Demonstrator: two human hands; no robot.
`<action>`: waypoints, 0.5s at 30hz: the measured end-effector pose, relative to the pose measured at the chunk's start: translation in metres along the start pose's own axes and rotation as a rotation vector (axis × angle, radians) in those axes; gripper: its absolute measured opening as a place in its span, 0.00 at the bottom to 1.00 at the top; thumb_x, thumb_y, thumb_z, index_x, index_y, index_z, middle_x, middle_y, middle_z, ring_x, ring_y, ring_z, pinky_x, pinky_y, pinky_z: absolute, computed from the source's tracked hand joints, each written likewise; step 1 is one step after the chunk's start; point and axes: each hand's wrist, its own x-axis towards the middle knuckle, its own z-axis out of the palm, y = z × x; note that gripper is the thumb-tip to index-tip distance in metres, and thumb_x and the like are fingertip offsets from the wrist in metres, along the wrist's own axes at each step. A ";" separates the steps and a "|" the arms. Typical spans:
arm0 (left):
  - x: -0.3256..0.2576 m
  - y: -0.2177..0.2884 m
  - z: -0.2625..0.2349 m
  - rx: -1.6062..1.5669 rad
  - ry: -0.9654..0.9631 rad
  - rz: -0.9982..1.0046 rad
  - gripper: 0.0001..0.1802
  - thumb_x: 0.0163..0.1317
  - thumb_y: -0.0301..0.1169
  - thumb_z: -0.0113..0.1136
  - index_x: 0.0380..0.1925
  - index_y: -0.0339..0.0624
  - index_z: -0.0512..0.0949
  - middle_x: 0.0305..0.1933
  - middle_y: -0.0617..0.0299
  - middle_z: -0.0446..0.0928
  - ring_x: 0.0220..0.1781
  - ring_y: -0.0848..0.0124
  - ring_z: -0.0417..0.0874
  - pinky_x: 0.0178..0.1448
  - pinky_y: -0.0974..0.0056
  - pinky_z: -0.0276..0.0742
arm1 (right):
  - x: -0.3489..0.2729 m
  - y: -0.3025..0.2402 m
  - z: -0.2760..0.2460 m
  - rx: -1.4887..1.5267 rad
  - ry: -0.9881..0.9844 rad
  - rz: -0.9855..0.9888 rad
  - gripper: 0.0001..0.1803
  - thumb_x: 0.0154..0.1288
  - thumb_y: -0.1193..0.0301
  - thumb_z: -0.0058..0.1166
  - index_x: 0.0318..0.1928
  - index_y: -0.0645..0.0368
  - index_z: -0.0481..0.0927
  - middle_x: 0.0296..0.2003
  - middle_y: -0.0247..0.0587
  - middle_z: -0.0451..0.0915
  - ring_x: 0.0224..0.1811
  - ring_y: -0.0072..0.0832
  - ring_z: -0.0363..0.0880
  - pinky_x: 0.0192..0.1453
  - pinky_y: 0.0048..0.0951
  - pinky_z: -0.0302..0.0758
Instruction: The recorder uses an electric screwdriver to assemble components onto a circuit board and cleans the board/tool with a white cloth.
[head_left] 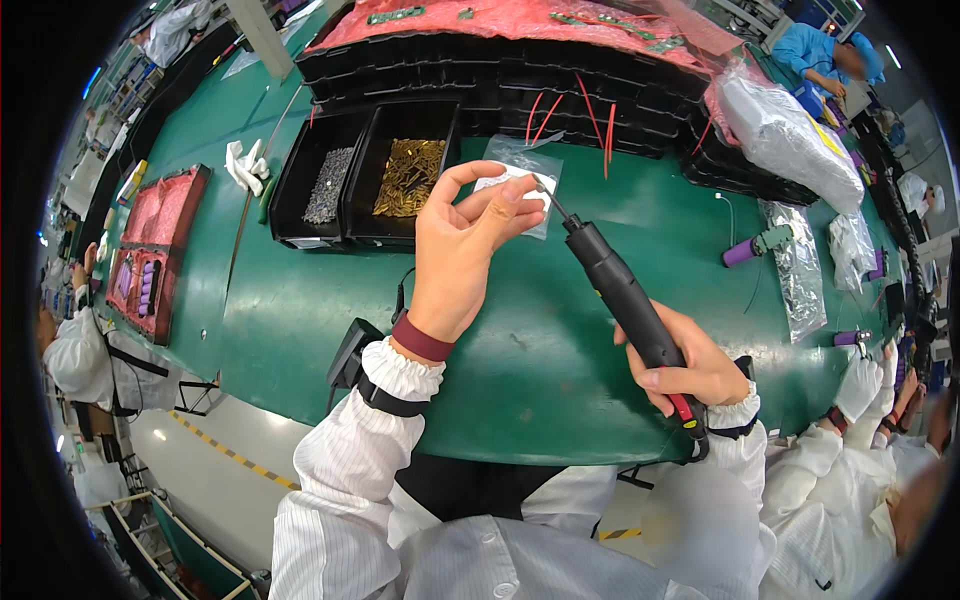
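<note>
My right hand [705, 360] is wrapped round the black body of an electric screwdriver [622, 290], which tilts up and left. Beside its bit, my left hand [452, 250] has thumb and forefinger brought together, pinching something too small to make out at the bit's tip. Behind the left hand stand two black bins: one holds small grey parts [328, 188], the other brass-coloured standoffs [408, 178]. A clear bag [548, 168] with a white label lies beyond the fingertips, partly hidden by them.
Stacked black trays [490, 75] with pink bubble wrap line the back of the green table [560, 380]. Red wires [609, 140] hang there. Right lie a purple cylinder with a circuit board [742, 252] and a silver bag [797, 270]. A red-lined box [185, 215] lies left. Co-workers sit on both sides.
</note>
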 end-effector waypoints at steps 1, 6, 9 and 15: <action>0.000 -0.001 0.000 -0.008 -0.011 0.001 0.20 0.72 0.29 0.66 0.57 0.34 0.68 0.55 0.44 0.84 0.51 0.62 0.89 0.61 0.58 0.85 | 0.001 0.000 0.001 -0.007 0.007 0.009 0.27 0.69 0.70 0.62 0.62 0.64 0.66 0.26 0.34 0.76 0.17 0.19 0.75 0.23 0.22 0.69; 0.000 -0.004 -0.008 0.041 -0.009 -0.004 0.16 0.72 0.27 0.65 0.54 0.36 0.71 0.49 0.52 0.85 0.47 0.70 0.88 0.56 0.64 0.85 | 0.003 -0.002 0.012 -0.053 0.008 0.015 0.26 0.70 0.70 0.63 0.61 0.63 0.67 0.27 0.33 0.74 0.17 0.18 0.74 0.21 0.21 0.68; -0.002 0.000 -0.007 0.155 -0.025 -0.053 0.20 0.72 0.27 0.65 0.59 0.31 0.71 0.54 0.46 0.84 0.47 0.64 0.90 0.55 0.61 0.87 | 0.002 0.012 0.016 0.020 0.031 -0.014 0.26 0.68 0.70 0.63 0.61 0.63 0.67 0.30 0.34 0.74 0.17 0.18 0.73 0.22 0.22 0.68; -0.025 -0.023 0.019 0.655 -0.372 -0.158 0.16 0.71 0.30 0.66 0.53 0.32 0.80 0.47 0.56 0.85 0.37 0.76 0.84 0.42 0.69 0.82 | -0.040 0.021 0.054 -0.114 0.455 -0.065 0.26 0.70 0.63 0.64 0.60 0.63 0.68 0.26 0.36 0.77 0.20 0.24 0.78 0.26 0.28 0.74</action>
